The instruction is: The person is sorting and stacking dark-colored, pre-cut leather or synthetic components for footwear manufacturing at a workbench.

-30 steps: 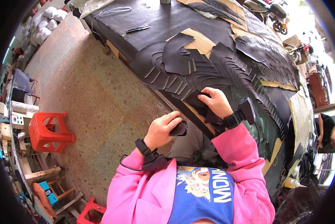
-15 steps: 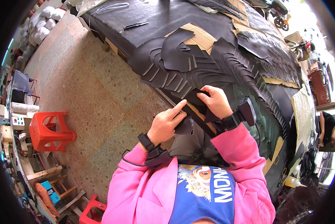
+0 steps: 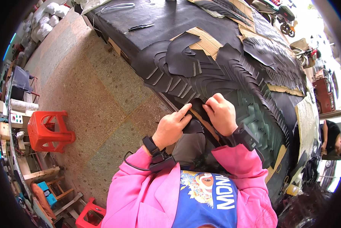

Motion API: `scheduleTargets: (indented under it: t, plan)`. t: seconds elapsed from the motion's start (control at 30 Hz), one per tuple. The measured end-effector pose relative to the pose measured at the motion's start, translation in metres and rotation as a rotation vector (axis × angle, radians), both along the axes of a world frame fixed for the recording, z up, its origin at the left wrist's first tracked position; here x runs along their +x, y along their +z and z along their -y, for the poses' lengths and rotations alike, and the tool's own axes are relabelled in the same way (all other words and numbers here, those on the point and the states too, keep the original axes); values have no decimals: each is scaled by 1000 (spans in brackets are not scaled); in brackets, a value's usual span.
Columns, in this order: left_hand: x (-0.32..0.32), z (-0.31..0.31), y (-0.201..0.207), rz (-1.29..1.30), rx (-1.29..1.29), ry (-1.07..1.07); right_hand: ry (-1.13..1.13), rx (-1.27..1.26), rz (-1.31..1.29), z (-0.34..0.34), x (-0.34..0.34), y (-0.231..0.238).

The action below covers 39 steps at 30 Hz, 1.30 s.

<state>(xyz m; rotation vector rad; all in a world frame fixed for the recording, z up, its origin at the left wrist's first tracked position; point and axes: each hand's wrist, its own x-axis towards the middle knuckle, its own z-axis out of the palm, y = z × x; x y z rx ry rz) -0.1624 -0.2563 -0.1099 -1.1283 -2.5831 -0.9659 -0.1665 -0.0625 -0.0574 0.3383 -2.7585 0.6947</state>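
At the near edge of the table, my left hand point(image 3: 169, 131) is closed on a black leather-like piece point(image 3: 193, 127), its index finger stretched along the upper part. The piece hangs partly below the fingers, over my lap. My right hand point(image 3: 221, 117), fingers bent together, pinches the upper side of black material point(image 3: 197, 104) just across from the left fingertips. Whether both hands hold one piece or two cannot be made out. Beyond them, overlapping rows of cut black pieces point(image 3: 180, 60) cover the table, with fanned dark green-grey pieces point(image 3: 254, 116) beside my right hand.
On the black tabletop point(image 3: 155, 13) lie a slim black pen-like tool point(image 3: 141, 27) and a pale cord point(image 3: 115, 6). Brown cardboard point(image 3: 206, 41) shows under some pieces. A red stool point(image 3: 51, 131) stands on the floor at left. Another person point(image 3: 333, 138) is at the far right.
My right hand has turned and come slightly nearer, with its fingers drawn closer together at the black material. My left hand keeps its grip almost in place. The view has shifted a little.
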Motion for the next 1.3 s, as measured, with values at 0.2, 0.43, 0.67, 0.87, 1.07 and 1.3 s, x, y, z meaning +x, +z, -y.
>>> scheduleTargets:
  t: [0.2,0.43,0.67,0.87,1.07,1.3]
  plan:
    - [1,-1,1,22,-25,5,31,86,1,-7,-7,-3]
    - [1,-1,2,32,-16,-1,-7,95,67,-7,-14,-8]
    - [4,-2,3,26,-7,-1,19,169,124,-7,-16,-11]
    - [-1,0,13,1,-13,-6,70,219,144,-7,-28,-6]
    - [-17,-4,24,-39,-70,-46,155,237,159,-15,-48,-4]
    - [-24,-9,33,29,-207,-178,137,299,301,-14,-45,-3]
